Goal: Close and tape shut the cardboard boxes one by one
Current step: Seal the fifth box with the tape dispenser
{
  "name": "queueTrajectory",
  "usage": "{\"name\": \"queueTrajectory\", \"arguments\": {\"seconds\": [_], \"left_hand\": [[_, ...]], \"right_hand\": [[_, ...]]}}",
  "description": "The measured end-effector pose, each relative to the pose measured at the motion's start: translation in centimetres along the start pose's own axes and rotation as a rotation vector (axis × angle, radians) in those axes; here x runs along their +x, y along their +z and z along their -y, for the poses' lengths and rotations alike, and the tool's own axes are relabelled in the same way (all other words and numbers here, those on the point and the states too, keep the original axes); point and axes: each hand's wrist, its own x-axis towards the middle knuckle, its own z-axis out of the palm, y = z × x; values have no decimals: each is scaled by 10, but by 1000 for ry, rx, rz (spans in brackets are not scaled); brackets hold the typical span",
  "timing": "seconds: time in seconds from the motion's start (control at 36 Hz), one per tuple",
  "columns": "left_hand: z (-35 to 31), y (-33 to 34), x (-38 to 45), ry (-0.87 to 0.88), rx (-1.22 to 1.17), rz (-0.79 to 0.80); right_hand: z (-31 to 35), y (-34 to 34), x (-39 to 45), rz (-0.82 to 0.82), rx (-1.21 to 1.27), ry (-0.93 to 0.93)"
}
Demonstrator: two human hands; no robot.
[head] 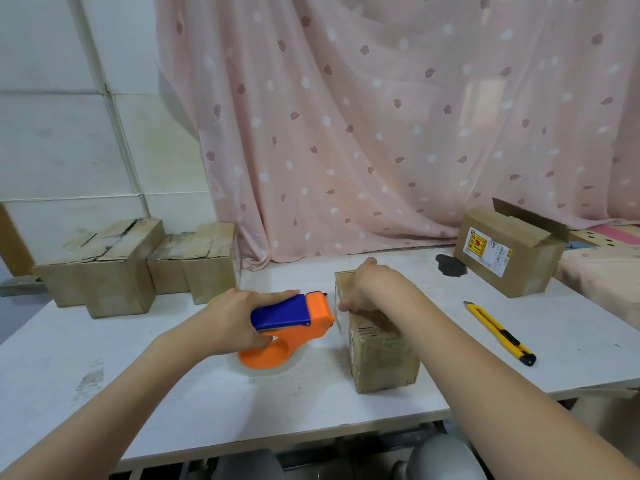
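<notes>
Our left hand [239, 318] gripped the tape dispenser [285, 329], fingers wrapped round its blue-and-orange body, its orange nose pointing right and sitting just beside, maybe touching, the left face of the small cardboard box [377, 348] at desk [173, 393] centre. Our right hand [369, 289] rested on top of that box, fingers curled down over its upper left edge, apparently pinching the tape end or pressing the flap; we could not tell which. The box's long axis ran away from us toward the curtain [381, 116], so we judged the pull would go across or along the top from the left edge, with the left hand nearer the start point. Flaps looked down; the right forearm hid most of the top. A yellow utility knife [500, 332] lay well right of the box, out of the way. An open box with a label [509, 254] stood far right near the curtain, not yet closed. Closed boxes [138, 265] were stacked at the far left, apart from the dispenser's path. Nothing blocked the tape run except our own right hand.
</notes>
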Motion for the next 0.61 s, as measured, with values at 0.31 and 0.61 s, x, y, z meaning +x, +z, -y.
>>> {"name": "queueTrajectory", "arguments": {"seconds": [0.31,0.61], "left_hand": [[8,9,-5,43,-66,-74],[12,10,-5,28,-90,-79]], "right_hand": [[-19,-30,-17,48,55,-153],[-74,-33,-3,287,612,-92]]}}
